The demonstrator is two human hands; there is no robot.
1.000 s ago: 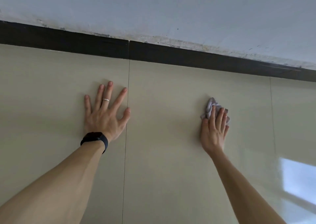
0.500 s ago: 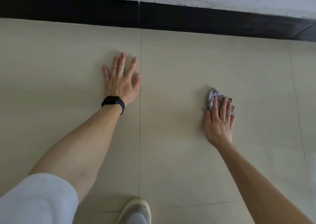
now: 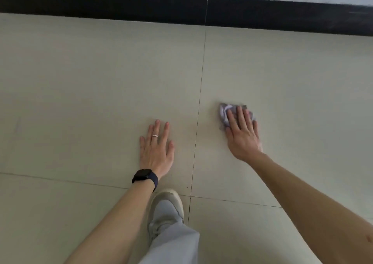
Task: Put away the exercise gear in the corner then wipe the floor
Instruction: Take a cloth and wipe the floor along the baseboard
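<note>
Cloth (image 3: 225,112) lies pressed to the floor (image 3: 101,82) under the flat right grip (image 3: 243,136).

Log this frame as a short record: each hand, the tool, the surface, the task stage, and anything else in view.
left hand: flat on the floor, fingers straight, holding nothing
right hand: fingers straight, pressing the cloth onto the floor
cloth: crumpled, greyish, partly under the right hand, right of the grout line
task stage: wiping the floor; no exercise gear in view
other: black watch on the left wrist, ring, shoe, black baseboard along the wall
</note>
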